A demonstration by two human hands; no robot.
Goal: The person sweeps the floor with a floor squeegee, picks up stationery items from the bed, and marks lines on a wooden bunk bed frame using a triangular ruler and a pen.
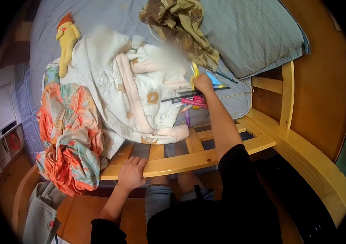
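Risk imo: the purple pen (187, 118) prob rolls thru the bed slats (195, 141) if the right forearm (222, 118) knocks it. Right hand (204, 83) looks pinched on a yellow thing (195, 75) near the pink ruler (194, 102), arm stretched fwd. Left hand (131, 173) is well apart, palm-down on the wooden rail (181, 163), can't tell if it's gripping tbh

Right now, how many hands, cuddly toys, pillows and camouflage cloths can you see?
Hands: 2 (left hand on the bed rail, right hand at a yellow item)
Cuddly toy: 1
Pillow: 1
Camouflage cloth: 1
Total: 5
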